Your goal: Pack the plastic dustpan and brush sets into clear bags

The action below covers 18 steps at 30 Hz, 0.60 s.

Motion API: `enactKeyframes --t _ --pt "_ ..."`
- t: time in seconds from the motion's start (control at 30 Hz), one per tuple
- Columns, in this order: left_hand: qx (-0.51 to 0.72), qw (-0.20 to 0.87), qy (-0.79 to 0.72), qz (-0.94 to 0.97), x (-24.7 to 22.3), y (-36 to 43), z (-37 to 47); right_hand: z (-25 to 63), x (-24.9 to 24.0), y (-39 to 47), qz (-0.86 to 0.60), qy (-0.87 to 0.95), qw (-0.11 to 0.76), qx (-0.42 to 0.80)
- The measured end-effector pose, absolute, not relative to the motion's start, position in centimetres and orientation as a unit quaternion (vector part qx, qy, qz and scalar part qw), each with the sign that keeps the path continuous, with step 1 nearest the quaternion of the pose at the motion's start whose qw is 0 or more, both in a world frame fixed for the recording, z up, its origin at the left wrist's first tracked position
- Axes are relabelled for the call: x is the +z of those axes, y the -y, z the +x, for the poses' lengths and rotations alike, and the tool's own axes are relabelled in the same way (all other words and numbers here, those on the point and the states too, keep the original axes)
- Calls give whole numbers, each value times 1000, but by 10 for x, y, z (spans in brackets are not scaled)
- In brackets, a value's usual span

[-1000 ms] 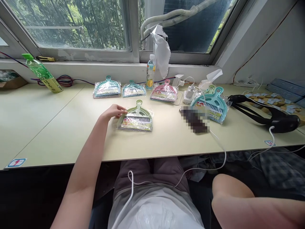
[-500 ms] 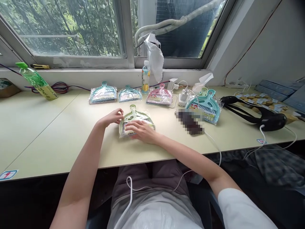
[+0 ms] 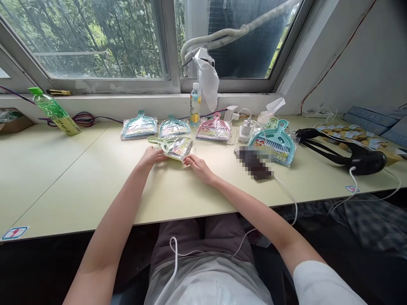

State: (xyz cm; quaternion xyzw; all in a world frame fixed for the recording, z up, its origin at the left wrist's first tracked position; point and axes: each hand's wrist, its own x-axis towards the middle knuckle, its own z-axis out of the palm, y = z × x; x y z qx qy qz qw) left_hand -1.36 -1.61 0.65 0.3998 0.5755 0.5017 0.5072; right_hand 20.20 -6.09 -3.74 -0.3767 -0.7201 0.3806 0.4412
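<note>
Between my hands is a green dustpan and brush set (image 3: 178, 148) in clear plastic wrap, turned so its handle points left. My left hand (image 3: 151, 157) grips it by the handle end, with the fingers partly under it. At the near right corner, the fingers of my right hand (image 3: 199, 167) pinch the wrapped edge. Just behind stand a wrapped pink dustpan set (image 3: 213, 128) and two wrapped blue sets, one in the middle (image 3: 174, 127) and one to its left (image 3: 139, 127). A larger teal dustpan set (image 3: 275, 142) leans at the right, with a green handle behind it.
A green-capped bottle (image 3: 55, 112) tilts at the far left, near coiled cables (image 3: 85, 119). Another bottle (image 3: 195, 106) stands by the sill. On the right lie a blurred dark object (image 3: 255, 163), a power adapter (image 3: 244, 130) and a black strapped device (image 3: 365, 161) with white cables.
The green dustpan set has turned, its handle swinging from pointing away to pointing left, and has shifted away from me. My right hand has moved from on top of it to its near right corner.
</note>
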Motion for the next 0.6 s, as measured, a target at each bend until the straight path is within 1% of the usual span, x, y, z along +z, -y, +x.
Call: enactKeyframes --t 0.13,0.27,0.43,0.53,0.6 --pt "492 525 -546 430 5 16 -16 202 -42 51 -412 628 473 460" --pt "493 531 -523 448 9 18 -14 207 -45 41 -458 539 509 490" --pt "493 556 -427 515 16 26 -12 218 -37 36 -422 457 592 513" --pt "480 553 -404 549 18 30 -13 223 -31 38 -412 459 591 520" --pt "464 551 -396 569 18 31 -14 225 -29 41 -430 485 581 492"
